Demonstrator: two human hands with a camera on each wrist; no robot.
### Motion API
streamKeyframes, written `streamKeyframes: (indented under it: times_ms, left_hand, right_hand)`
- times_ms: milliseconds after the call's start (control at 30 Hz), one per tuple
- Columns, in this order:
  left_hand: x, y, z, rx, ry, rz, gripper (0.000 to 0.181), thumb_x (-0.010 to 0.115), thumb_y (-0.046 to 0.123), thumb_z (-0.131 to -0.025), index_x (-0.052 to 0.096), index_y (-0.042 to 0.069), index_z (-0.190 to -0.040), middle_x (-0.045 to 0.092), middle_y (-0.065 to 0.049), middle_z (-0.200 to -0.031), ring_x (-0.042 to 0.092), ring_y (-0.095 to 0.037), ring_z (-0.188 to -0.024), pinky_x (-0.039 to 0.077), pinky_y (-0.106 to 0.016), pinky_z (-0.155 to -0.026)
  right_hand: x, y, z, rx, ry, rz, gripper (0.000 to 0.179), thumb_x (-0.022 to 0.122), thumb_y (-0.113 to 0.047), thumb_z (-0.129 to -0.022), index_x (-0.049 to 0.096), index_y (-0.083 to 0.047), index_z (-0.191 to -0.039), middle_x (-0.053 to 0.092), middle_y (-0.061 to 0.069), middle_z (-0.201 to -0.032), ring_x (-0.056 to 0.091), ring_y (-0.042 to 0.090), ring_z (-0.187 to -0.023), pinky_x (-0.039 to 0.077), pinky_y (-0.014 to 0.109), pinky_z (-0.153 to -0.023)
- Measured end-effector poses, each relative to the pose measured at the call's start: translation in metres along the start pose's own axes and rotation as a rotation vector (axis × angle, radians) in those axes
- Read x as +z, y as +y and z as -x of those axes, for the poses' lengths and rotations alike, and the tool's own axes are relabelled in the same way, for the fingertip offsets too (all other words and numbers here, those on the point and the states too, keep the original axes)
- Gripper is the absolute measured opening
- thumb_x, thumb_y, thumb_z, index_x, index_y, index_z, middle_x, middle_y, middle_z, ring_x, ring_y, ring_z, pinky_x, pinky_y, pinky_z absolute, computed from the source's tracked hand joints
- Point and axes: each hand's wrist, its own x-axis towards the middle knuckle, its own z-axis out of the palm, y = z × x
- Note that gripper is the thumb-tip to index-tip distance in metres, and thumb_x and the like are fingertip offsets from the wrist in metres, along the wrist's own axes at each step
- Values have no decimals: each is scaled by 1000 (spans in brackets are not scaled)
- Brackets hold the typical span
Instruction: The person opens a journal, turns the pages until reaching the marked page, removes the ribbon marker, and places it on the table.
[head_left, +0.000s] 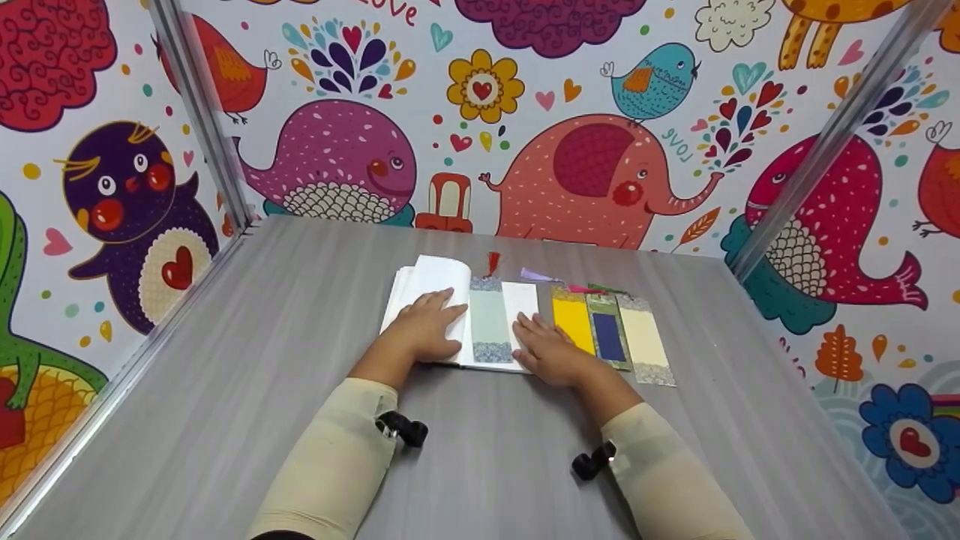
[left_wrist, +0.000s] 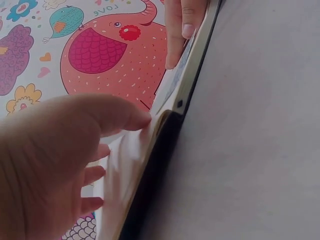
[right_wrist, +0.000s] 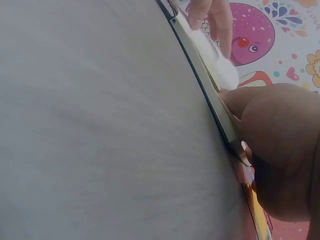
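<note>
An open book [head_left: 453, 360] with white pages and a dark cover lies on the table. On its right page rests a pale green bookmark [head_left: 491, 319] with blue-grey patterned ends and a red tassel [head_left: 493, 264]. My left hand [head_left: 427, 326] lies spread on the left page, its thumb near the spine; the left wrist view shows that thumb touching the page. My right hand [head_left: 551, 349] rests on the outer part of the right page, beside the bookmark. In the right wrist view the right thumb [right_wrist: 245, 102] touches the book's edge, while its other fingers are mostly hidden.
Right of the book lie a yellow bookmark [head_left: 573, 321], a dark blue one [head_left: 607, 336] with a green border and a cream one [head_left: 642, 336], with tassels at their far ends. The grey table [head_left: 495, 465] meets a cartoon-printed wall [head_left: 480, 142] behind.
</note>
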Motion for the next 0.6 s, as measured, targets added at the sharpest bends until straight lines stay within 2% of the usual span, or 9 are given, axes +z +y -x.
streamKeyframes:
  times_ms: [267, 600]
  left_hand:
    - [0, -3, 3, -53, -96, 43, 77, 60, 41, -96, 39, 23, -168, 25, -11, -180, 21, -38, -167, 24, -65, -132]
    - [-2, -5, 5, -86, -145, 60, 78, 56, 43, -96, 37, 21, -168, 26, -13, -179, 22, -41, -166, 23, -63, -133]
  right_hand:
    - [0, 0, 0, 6, 2, -3, 74, 44, -52, -111, 18, -20, -173, 11, 1, -183, 4, 29, -171, 3, 62, -137]
    - [-2, -1, -1, 13, 15, -21, 71, 46, -50, -111, 24, -20, -172, 17, 0, -182, 8, 29, -171, 3, 61, -137]
